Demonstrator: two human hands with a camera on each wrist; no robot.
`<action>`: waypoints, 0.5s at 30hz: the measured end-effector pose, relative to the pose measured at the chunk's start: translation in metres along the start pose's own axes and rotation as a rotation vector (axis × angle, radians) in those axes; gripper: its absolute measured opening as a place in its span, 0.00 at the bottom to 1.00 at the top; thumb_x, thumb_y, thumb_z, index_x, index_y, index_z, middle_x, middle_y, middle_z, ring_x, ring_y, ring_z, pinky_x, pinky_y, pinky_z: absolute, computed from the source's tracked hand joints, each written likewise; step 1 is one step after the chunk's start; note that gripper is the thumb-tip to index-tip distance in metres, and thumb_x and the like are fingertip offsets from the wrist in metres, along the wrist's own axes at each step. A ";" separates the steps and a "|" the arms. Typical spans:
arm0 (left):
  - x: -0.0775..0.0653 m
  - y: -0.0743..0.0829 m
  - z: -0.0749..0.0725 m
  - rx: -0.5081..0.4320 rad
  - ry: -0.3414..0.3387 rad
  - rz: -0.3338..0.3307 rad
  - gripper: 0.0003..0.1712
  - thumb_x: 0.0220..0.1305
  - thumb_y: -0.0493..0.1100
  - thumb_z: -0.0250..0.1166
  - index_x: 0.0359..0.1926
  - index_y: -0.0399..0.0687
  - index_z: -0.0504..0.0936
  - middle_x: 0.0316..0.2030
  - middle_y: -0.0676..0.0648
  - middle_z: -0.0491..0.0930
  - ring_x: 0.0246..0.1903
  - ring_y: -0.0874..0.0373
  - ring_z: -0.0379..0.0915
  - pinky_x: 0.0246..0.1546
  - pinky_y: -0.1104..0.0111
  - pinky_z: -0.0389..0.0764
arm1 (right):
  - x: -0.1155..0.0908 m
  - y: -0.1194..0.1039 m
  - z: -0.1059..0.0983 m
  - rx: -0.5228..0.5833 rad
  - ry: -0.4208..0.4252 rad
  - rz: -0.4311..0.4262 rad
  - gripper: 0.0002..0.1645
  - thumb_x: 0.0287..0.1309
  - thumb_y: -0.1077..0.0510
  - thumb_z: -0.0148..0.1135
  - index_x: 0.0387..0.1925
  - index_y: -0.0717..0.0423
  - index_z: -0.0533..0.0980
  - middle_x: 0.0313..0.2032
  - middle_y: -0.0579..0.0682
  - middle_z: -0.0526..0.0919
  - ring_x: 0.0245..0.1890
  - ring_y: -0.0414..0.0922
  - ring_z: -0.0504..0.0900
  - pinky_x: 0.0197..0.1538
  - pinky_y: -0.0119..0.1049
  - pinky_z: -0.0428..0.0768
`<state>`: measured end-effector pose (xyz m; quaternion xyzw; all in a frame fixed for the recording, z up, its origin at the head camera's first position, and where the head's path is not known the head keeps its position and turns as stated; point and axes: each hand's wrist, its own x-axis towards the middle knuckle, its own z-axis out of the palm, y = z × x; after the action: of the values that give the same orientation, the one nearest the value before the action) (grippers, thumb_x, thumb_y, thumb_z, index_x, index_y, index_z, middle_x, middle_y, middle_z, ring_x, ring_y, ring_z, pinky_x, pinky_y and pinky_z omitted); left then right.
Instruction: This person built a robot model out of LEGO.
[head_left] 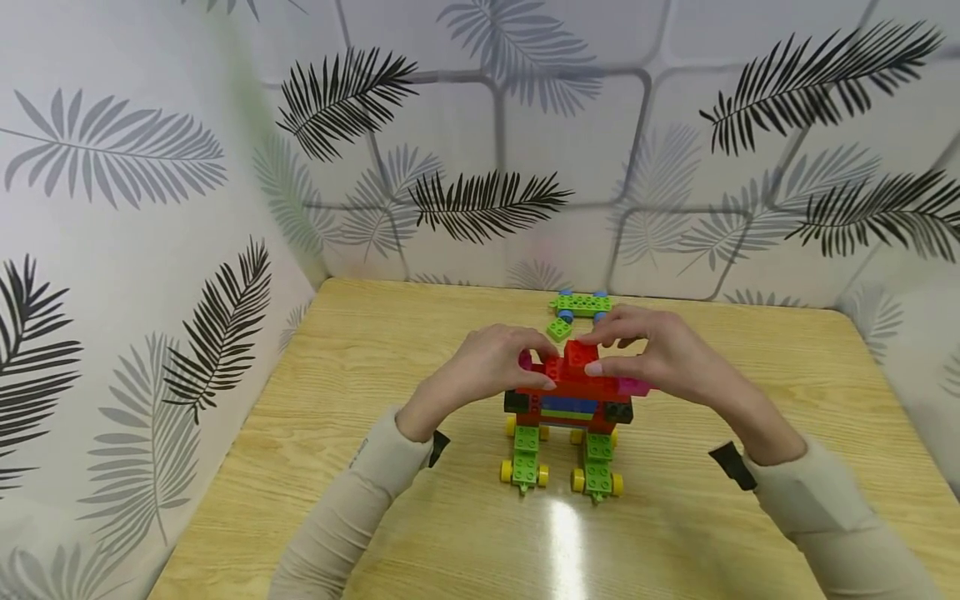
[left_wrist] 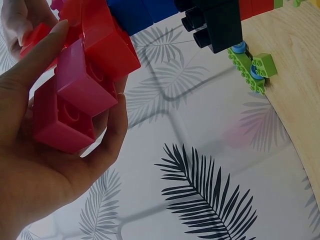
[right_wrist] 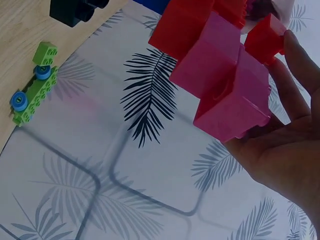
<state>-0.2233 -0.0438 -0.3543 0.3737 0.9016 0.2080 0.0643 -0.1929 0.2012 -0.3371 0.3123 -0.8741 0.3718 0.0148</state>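
A toy built from building bricks stands mid-table, with a red upper body (head_left: 570,388), a blue middle, black bricks (head_left: 516,402) at its sides and green wheeled bases (head_left: 598,475) with yellow wheels. My right hand (head_left: 671,354) pinches a red brick (head_left: 581,358) between thumb and fingers, at the top of the body. Whether that brick is pressed fully down cannot be told. At the toy's left end, my left hand (head_left: 487,365) grips the top, its fingers around pink bricks (left_wrist: 82,85). More pink bricks (right_wrist: 235,95) stick out at the right end, beside my right palm.
Behind the toy lie a green wheeled base (head_left: 583,305) with blue wheels and a small green brick (head_left: 558,329) touching or close to it. The wooden table (head_left: 360,350) meets leaf-patterned walls (head_left: 450,250) at the back and left.
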 end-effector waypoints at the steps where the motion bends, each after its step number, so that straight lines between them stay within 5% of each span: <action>1: 0.000 0.000 0.000 0.000 0.000 0.001 0.23 0.57 0.54 0.70 0.53 0.52 0.82 0.46 0.54 0.83 0.37 0.61 0.74 0.35 0.73 0.74 | 0.000 0.001 0.002 -0.001 -0.003 0.004 0.19 0.50 0.57 0.73 0.47 0.51 0.84 0.38 0.42 0.81 0.37 0.41 0.76 0.36 0.34 0.78; 15: 0.000 0.000 0.001 -0.004 0.008 0.007 0.24 0.57 0.54 0.70 0.53 0.52 0.82 0.47 0.53 0.83 0.37 0.61 0.74 0.35 0.73 0.75 | 0.003 0.001 0.011 -0.128 -0.007 -0.020 0.18 0.49 0.57 0.75 0.44 0.54 0.85 0.34 0.44 0.79 0.32 0.44 0.74 0.29 0.32 0.74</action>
<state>-0.2230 -0.0437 -0.3553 0.3758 0.9002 0.2117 0.0606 -0.1936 0.1931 -0.3453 0.3208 -0.8930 0.3137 0.0354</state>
